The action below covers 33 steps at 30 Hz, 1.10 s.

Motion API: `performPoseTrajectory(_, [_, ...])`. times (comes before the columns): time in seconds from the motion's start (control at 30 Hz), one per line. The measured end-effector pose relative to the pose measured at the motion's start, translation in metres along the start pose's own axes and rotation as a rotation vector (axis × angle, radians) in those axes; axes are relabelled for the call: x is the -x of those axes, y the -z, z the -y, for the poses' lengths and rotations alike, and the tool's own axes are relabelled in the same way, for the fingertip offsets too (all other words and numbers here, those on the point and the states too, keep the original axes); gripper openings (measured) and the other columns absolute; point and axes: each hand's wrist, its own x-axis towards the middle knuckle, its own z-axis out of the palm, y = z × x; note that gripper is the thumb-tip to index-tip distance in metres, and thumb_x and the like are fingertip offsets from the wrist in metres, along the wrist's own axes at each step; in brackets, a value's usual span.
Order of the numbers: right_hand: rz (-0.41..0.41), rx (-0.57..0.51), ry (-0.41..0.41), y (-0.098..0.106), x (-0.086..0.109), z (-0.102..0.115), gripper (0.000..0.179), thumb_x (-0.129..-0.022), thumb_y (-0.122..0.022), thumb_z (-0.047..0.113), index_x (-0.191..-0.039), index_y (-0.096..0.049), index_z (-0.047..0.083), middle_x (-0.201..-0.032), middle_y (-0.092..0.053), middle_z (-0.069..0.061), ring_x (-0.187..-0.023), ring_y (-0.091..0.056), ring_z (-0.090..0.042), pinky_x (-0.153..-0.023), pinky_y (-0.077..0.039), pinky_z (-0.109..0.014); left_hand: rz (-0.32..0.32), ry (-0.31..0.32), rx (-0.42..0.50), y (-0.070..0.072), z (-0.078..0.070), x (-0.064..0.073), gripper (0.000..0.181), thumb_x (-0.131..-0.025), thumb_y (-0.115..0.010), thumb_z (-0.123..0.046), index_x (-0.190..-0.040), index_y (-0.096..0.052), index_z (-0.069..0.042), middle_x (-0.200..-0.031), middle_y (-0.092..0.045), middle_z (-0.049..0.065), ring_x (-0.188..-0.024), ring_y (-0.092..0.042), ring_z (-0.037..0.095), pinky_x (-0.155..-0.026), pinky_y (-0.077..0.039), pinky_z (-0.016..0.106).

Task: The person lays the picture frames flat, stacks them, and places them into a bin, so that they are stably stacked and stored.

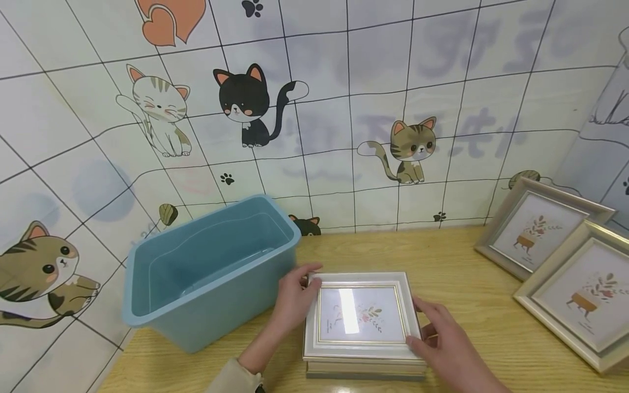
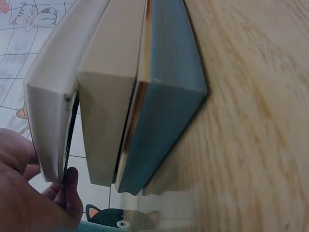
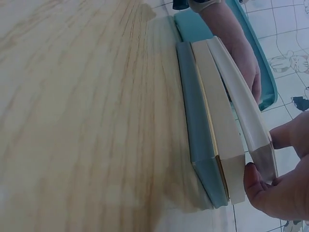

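White picture frame (image 1: 362, 315): my left hand (image 1: 296, 296) and right hand (image 1: 446, 339) grip it above the wood-grain tabletop (image 1: 442, 259), cat-print wall (image 1: 329, 169) beyond.

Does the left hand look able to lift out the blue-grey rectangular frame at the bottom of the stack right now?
Probably not straight away: the left hand grips the white, gold-lined rectangular frame on top, and a beige rectangular frame also lies over the blue-grey frame.

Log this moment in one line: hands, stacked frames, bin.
left hand: grips top frame | right hand: grips top frame | gap: between top frame and lower frames | bin: left of lower frames
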Motion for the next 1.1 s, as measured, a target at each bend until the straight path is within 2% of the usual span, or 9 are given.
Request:
performPoseTrajectory(0.1, [0.005, -0.029, -0.021, 0.000, 0.000, -0.002, 0.071, -0.088, -0.080, 0.005, -0.150, -0.047, -0.001, -0.137, -0.053, -0.016, -0.085, -0.060, -0.010, -0.070, -0.054, -0.026, 0.009, 0.002, 0.024, 0.000, 0.003, -0.001, 0.028, -0.099, -0.066, -0.009, -0.126, -0.073, -0.011, -0.108, -0.068, 0.004, -0.083, -0.056, 0.017, -0.069, -0.049, 0.028])
performPoseTrajectory(0.3, [-0.045, -0.083, -0.027, -0.003, -0.002, -0.006, 0.062, -0.087, -0.078, 0.001, -0.145, -0.054, -0.002, -0.132, -0.057, -0.014, -0.085, -0.059, -0.009, -0.072, -0.053, -0.026, 0.008, -0.003, 0.026, 0.000, 0.005, -0.002, 0.021, -0.098, -0.067, -0.007, -0.116, -0.077, -0.009, -0.098, -0.067, 0.002, -0.080, -0.055, 0.017, -0.066, -0.047, 0.027])
performPoseTrajectory(0.43, [-0.069, -0.076, -0.035, -0.006, -0.002, -0.007, 0.058, -0.087, -0.077, 0.000, -0.141, -0.057, -0.003, -0.127, -0.061, -0.012, -0.087, -0.059, -0.010, -0.075, -0.053, -0.026, 0.008, -0.001, -0.004, -0.002, 0.008, -0.002, 0.021, -0.096, -0.067, -0.006, -0.114, -0.078, -0.007, -0.098, -0.067, 0.003, -0.084, -0.054, 0.016, -0.071, -0.047, 0.029])
performPoseTrajectory(0.6, [-0.070, -0.088, -0.057, -0.008, -0.002, -0.007, 0.054, -0.087, -0.077, -0.001, -0.138, -0.059, -0.004, -0.124, -0.063, -0.012, -0.088, -0.060, -0.013, -0.076, -0.054, -0.027, 0.061, -0.020, -0.066, -0.002, 0.012, -0.003, 0.022, -0.096, -0.063, -0.003, -0.111, -0.078, -0.008, -0.105, -0.069, 0.002, -0.087, -0.053, 0.016, -0.076, -0.044, 0.031])
performPoseTrajectory(0.73, [-0.052, -0.090, -0.075, -0.008, -0.002, -0.007, 0.054, -0.088, -0.077, 0.001, -0.139, -0.058, -0.003, -0.126, -0.063, -0.012, -0.090, -0.060, -0.016, -0.076, -0.053, -0.027, 0.082, -0.045, -0.083, -0.001, 0.011, -0.004, 0.023, -0.096, -0.061, -0.001, -0.108, -0.079, -0.007, -0.105, -0.070, 0.003, -0.084, -0.052, 0.016, -0.074, -0.043, 0.031])
performPoseTrajectory(0.93, [-0.007, -0.080, -0.118, -0.005, -0.003, -0.006, 0.057, -0.091, -0.076, 0.007, -0.143, -0.055, -0.002, -0.133, -0.060, -0.014, -0.096, -0.060, -0.018, -0.078, -0.053, -0.028, 0.082, -0.020, -0.090, -0.002, 0.010, -0.005, 0.023, -0.096, -0.061, -0.001, -0.109, -0.079, -0.007, -0.106, -0.069, 0.003, -0.085, -0.052, 0.017, -0.075, -0.043, 0.032])
performPoseTrajectory(1.1, [0.012, -0.077, -0.118, -0.004, -0.004, -0.006, 0.058, -0.092, -0.076, 0.009, -0.143, -0.054, -0.003, -0.135, -0.059, -0.014, -0.097, -0.060, -0.018, -0.078, -0.053, -0.028, 0.082, -0.014, -0.091, -0.002, 0.010, -0.004, 0.023, -0.097, -0.061, -0.001, -0.109, -0.079, -0.007, -0.105, -0.069, 0.003, -0.086, -0.052, 0.018, -0.076, -0.043, 0.032])
